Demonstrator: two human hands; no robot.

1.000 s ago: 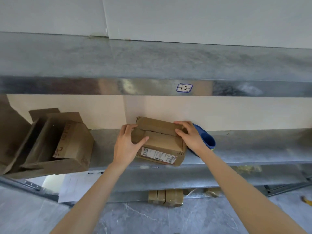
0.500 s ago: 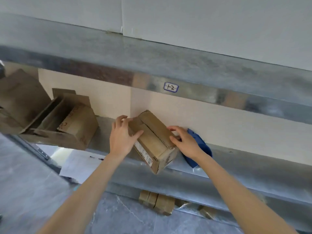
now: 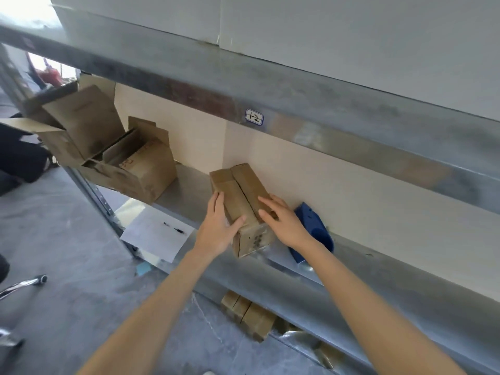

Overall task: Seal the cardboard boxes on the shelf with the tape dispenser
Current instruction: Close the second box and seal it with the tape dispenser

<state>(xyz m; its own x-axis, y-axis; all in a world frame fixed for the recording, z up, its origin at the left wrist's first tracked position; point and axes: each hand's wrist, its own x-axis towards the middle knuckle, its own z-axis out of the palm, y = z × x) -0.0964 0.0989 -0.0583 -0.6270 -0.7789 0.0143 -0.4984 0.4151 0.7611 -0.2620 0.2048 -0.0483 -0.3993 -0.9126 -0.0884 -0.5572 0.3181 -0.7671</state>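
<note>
The small box [image 3: 238,190] is positioned on the shelf [image 3: 189,192], with the open boxes [image 3: 135,171] located to its left and the tape dispenser [image 3: 312,228] just beside it on the right.

Two bare forearms of a person, seen from a head-worn wide-angle camera: the left forearm [image 3: 151,307] enters the picture at about 7 o'clock, the right forearm [image 3: 373,301] at about 5 o'clock. Both are uncovered from the bottom edge of the frame to the wrist, smooth in outline and narrowing steadily toward slim wrists. The left hand [image 3: 216,234], just off centre toward 7 o'clock, and the right hand [image 3: 284,226], just off centre toward 5 o'clock, are bare too, with long, slender fingers. The fingernails appear to be cut short, though the picture is too soft to be certain.
</note>
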